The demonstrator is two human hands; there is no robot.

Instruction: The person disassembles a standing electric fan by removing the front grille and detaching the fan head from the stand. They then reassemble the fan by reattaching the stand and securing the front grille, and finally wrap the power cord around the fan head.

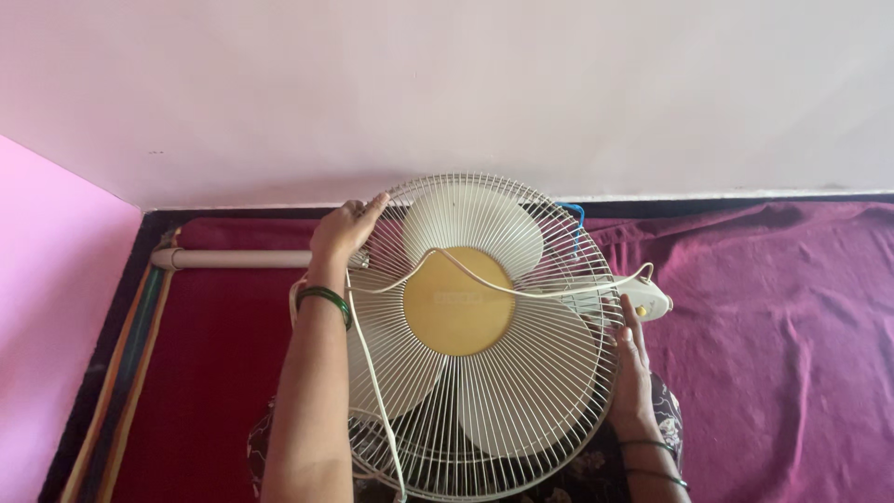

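Observation:
A white wire-caged fan (pixel 475 335) with pale blades and a round yellow centre disc (pixel 458 302) faces up at me. My left hand (pixel 343 228) grips the upper left rim of the cage. The right rim is held by my right hand (pixel 631 368). A white power cord (pixel 391 284) loops across the front of the cage and hangs down over its left side. The fan's white motor housing and control part (pixel 652 303) sticks out at the right, just above my right hand.
A white pole (pixel 237 258) lies on the red cloth (pixel 214 363) at the left. Crumpled maroon fabric (pixel 782 317) covers the right side. A pink wall (pixel 51 279) stands at the left and a pale wall behind. Striped fabric edging (pixel 121 373) runs along the left.

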